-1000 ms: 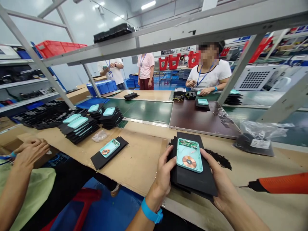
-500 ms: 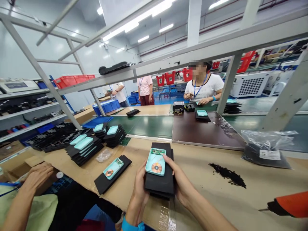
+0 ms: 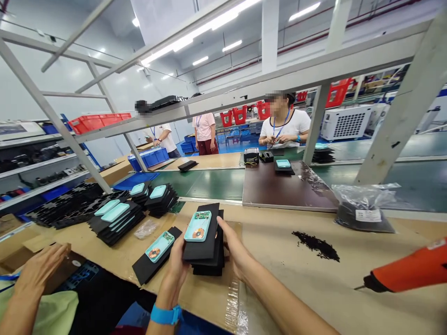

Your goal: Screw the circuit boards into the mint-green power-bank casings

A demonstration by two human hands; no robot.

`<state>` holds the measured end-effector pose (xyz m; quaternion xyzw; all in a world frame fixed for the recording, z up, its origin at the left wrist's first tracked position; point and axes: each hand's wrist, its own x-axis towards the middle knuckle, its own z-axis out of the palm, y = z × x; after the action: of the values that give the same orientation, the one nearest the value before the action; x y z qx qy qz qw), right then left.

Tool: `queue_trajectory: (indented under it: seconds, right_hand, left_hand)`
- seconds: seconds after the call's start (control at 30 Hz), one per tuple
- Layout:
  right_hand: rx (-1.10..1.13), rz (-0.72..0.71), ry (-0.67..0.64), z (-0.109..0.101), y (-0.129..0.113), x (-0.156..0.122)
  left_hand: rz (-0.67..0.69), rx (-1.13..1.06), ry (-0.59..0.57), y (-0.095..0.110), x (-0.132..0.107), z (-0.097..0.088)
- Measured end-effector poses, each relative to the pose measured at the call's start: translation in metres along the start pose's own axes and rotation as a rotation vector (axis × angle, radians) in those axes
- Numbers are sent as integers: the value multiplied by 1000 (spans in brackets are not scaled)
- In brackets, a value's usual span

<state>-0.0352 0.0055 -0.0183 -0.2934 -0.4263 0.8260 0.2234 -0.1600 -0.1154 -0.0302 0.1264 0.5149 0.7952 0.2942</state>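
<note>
My left hand [image 3: 175, 263] is closed on the left edge of a black sheet carrying a teal plastic case [image 3: 198, 226]. The case is an open shell with a green circuit board and a copper coil inside. That sheet sits askew on a stack of black sheets [image 3: 208, 269], and part of another coil shows beneath it. My right hand [image 3: 234, 246] grips the stack's right side, thumb at the edge, other fingers mostly hidden. To the left, a second teal case [image 3: 159, 246] with board and coil lies on a black sheet [image 3: 142, 269].
Stacked black sheets with teal cases [image 3: 115, 212] stand at left. Small black pieces [image 3: 316, 245] lie right on the cardboard-covered bench. An orange electric screwdriver [image 3: 407, 267] juts in from the right, near a clear bag [image 3: 365, 209]. A neighbour's hand [image 3: 42, 267] is at lower left.
My left hand has moved left and tilted the top black sheet with its teal case, baring more of the stack beneath. My right thumb has come off the case to the stack's edge.
</note>
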Motion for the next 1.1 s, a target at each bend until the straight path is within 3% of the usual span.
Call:
queue_trajectory:
  seconds: [0.2,0.3,0.37,0.67,0.83,0.9,0.97,1.1]
  right_hand:
    - [-147,-250,68,-8,20,-11]
    - [-317,-395,36,-2,26,-15]
    - [-366,-414,22,-1,26,-18]
    - [-355,-478,-24,-1,22,-26]
    - [-396,-663,-4,-6,-3,-81]
    - [-418,-747,57,-20,-16,-115]
    - [-426,-750,186,-43,-22,-145]
    - [-341,-535,416,-112,-2,-169]
  left_hand:
    - [287,656,-61,36,-1,-5]
    - [314,772,-87,46,-4,1]
    - [343,834,-72,49,-7,7]
    - [399,809,29,59,-18,31]
    - [404,664,41,72,-66,58]
    - [381,658,12,64,-93,75]
    - [322,639,-83,39,-116,93]
    - [67,477,-375,-43,-131,121]
